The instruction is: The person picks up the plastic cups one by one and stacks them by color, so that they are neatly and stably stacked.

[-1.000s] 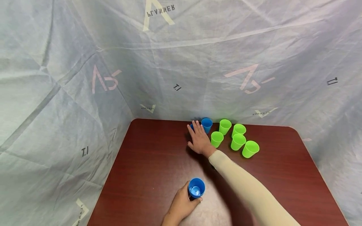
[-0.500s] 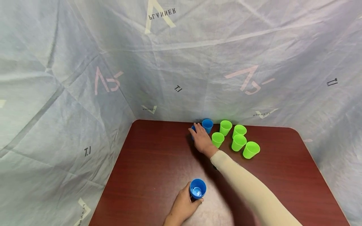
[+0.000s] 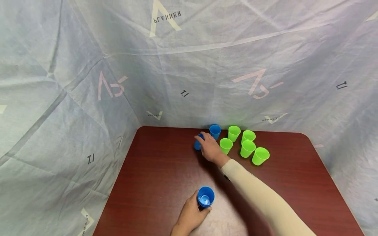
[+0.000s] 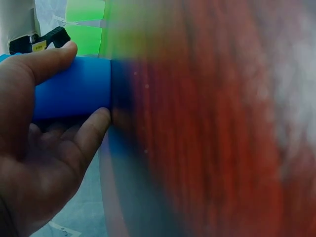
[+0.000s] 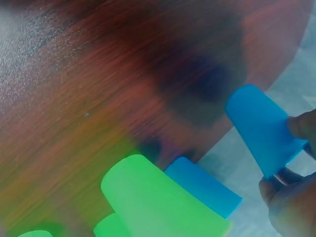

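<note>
Near the front of the table in the head view, my left hand (image 3: 192,211) grips a blue cup (image 3: 205,195) from the side. A second rim just below its top suggests nested cups. The left wrist view shows thumb and fingers on opposite sides of this blue cup (image 4: 74,89). Farther back, my right hand (image 3: 211,149) holds another blue cup (image 3: 198,144), partly covered by the fingers. The right wrist view shows that blue cup (image 5: 264,131) pinched near its rim, its dark shadow apart from its base. A third blue cup (image 3: 215,131) stands behind my right hand.
Several green cups stand upright right of my right hand, among them a near one (image 3: 226,145) beside the wrist and a rightmost one (image 3: 261,156). The reddish-brown table (image 3: 159,164) ends at the back against a grey sheet (image 3: 189,82).
My right hand's fingers went from spread over the blue cup at the back to curled around it. The cup has shifted slightly left and nearer. My left hand stays in place with its cup.
</note>
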Demonstrator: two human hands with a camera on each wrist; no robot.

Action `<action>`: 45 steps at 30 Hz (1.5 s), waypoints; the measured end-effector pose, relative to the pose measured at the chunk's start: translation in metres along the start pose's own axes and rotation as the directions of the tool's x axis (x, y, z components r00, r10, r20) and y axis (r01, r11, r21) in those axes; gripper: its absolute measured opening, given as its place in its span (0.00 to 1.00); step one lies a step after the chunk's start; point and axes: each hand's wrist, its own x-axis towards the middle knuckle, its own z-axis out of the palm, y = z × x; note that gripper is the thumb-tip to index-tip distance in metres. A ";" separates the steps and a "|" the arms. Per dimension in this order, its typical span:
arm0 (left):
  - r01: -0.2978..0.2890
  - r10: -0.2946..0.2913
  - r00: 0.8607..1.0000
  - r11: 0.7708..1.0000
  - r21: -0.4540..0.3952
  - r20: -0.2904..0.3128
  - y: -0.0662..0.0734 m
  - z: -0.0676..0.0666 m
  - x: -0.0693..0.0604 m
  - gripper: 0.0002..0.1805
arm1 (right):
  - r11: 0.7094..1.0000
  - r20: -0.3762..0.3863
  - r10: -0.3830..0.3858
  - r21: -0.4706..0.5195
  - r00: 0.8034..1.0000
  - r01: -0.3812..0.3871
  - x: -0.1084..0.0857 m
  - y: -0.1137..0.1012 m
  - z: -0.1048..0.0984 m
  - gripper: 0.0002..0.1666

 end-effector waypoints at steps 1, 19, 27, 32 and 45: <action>-0.001 0.001 1.000 1.000 0.004 -0.003 0.000 0.000 0.000 0.40 | 1.000 0.002 -0.002 0.011 1.000 0.002 -0.001 -0.001 -0.001 0.33; 0.009 -0.009 1.000 1.000 -0.028 -0.006 0.004 0.001 -0.002 0.38 | 0.988 -0.135 0.025 0.155 0.991 -0.004 -0.032 -0.014 -0.026 0.34; 0.000 0.000 1.000 0.999 -0.039 0.005 0.006 0.000 -0.004 0.38 | 0.987 -0.236 0.007 0.160 0.972 0.032 -0.050 -0.018 -0.038 0.33; 0.021 -0.021 1.000 0.998 -0.054 0.004 0.005 -0.001 -0.004 0.39 | 0.988 -0.275 0.001 0.151 0.962 0.042 -0.059 -0.021 -0.044 0.33; 0.051 -0.049 0.999 0.995 -0.084 0.018 0.005 -0.002 -0.002 0.42 | 0.978 -0.390 -0.040 0.174 0.920 0.117 -0.085 -0.033 -0.061 0.27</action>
